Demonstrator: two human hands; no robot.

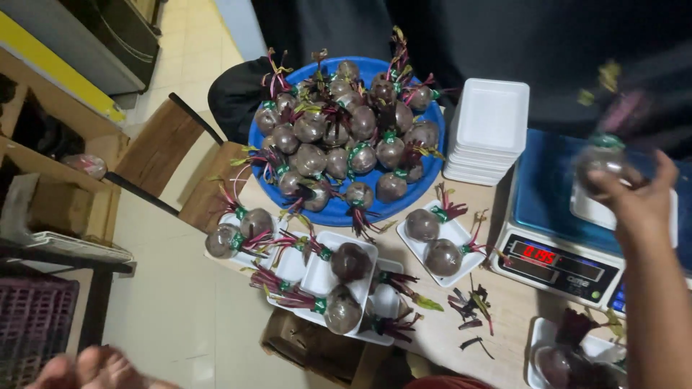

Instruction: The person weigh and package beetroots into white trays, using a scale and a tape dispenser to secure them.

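The right hand (pixel 638 198) is clamped on a wrapped beetroot (pixel 598 160) above the scale (pixel 569 238) at the table's right edge. The left hand (pixel 94 369), low by the near left corner, hangs loose and empty. This looks like the weighing step; next the beetroot needs setting squarely on the white tray (pixel 587 209) on the scale.

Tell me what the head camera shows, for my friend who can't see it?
The right hand holds a wrapped beetroot above a white tray on a digital scale. A blue basin piled with beetroots, a stack of trays and filled trays sit on the table.
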